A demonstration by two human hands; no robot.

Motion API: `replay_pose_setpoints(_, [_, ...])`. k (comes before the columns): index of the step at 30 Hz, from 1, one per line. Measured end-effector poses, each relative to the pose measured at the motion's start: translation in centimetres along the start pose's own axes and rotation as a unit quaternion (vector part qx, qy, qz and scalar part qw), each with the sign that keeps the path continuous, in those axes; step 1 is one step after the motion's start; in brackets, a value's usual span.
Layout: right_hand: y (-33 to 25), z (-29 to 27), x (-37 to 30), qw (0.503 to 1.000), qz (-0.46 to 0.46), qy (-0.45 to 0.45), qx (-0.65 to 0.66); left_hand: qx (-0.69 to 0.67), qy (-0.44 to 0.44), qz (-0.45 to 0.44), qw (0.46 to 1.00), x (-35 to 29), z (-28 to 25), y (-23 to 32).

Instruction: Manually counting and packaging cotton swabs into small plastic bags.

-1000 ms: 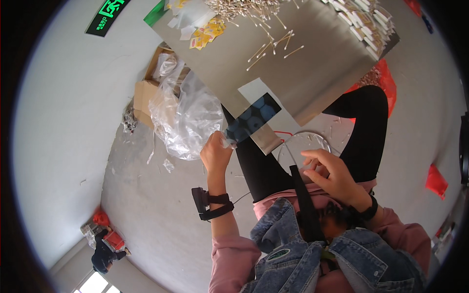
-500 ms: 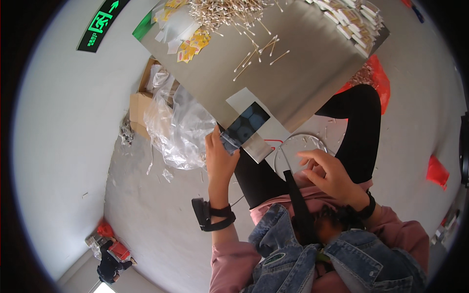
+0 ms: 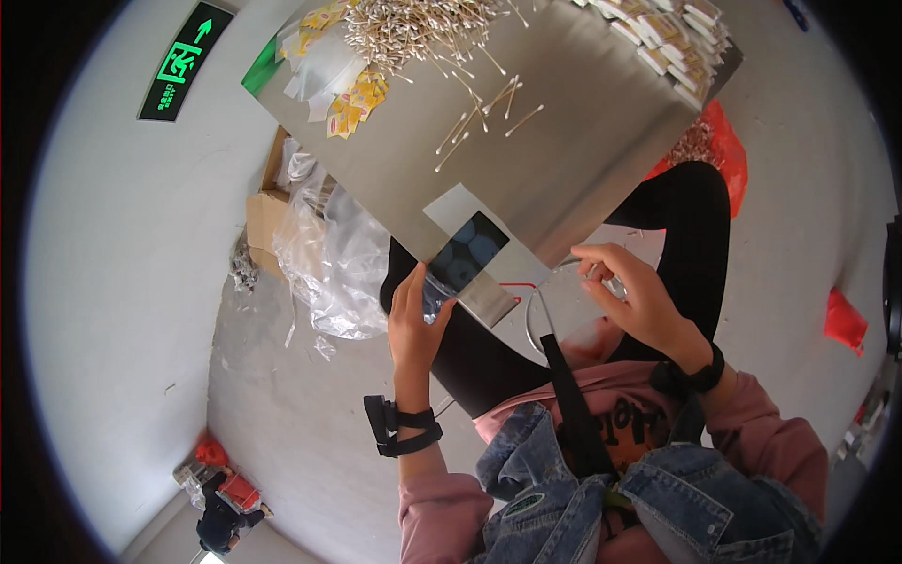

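Observation:
At the table's near corner, my left hand (image 3: 413, 324) has its thumb and fingers around the edge of a clear plastic sheet or bag (image 3: 435, 297). Beside it lies a dark panel with a blue rounded pattern (image 3: 472, 248), with a white sheet (image 3: 453, 204) beyond and a shiny metal plate (image 3: 492, 301) at the table edge. My right hand (image 3: 634, 293) hovers right of the corner, its thumb and forefinger apart, its other fingers curled, nothing visible in it. Loose cotton swabs (image 3: 474, 113) lie on the metal table (image 3: 554, 160), below a large swab heap (image 3: 413, 38).
White packs (image 3: 672, 47) are piled at the table's far right, yellow packets (image 3: 357, 99) at its left. Clear plastic bags (image 3: 329, 254) and a cardboard box (image 3: 266, 221) stand left. A red bag (image 3: 728, 155) is at right. A clear hoop (image 3: 536, 324) is near my lap. A person (image 3: 218, 526) is far off.
My right hand has risen toward the table edge. My left hand's fingers have straightened beside the plastic, and more of the plastic shows between thumb and fingers. The whole view has shifted slightly.

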State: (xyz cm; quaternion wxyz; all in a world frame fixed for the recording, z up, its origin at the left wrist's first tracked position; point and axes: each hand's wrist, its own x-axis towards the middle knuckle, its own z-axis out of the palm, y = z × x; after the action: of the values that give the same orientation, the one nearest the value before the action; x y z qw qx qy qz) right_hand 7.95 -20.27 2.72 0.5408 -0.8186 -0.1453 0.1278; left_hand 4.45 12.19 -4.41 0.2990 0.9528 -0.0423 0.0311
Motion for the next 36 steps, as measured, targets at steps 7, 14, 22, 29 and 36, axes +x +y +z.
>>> replay_pose_setpoints(7, [2.4, 0.9, 6.0, 0.999, -0.022, 0.008, -0.031, -0.004, 0.026, 0.024, 0.999, 0.6, 1.2, 0.8])
replay_pose_setpoints(14, [2.0, 1.4, 12.8, 0.993, -0.065, -0.037, -0.09, -0.054, 0.01, 0.016, 0.998, 2.8, 2.2, 2.2])
replay_pose_setpoints(22, [6.0, -1.4, 19.2, 0.959, -0.158, 0.011, -0.233, -0.023, 0.045, 0.007, 0.999, 8.2, 0.4, 4.0])
replay_pose_setpoints(29, [9.0, -2.6, 23.9, 0.894, -0.271, -0.012, -0.356, 0.092, 0.054, 0.029, 0.994, 19.6, 3.6, 4.0])
replay_pose_setpoints(36, [11.0, -4.4, 23.9, 0.914, -0.3, 0.008, -0.271, 0.059, 0.052, -0.052, 0.996, 21.6, 5.4, 3.2])
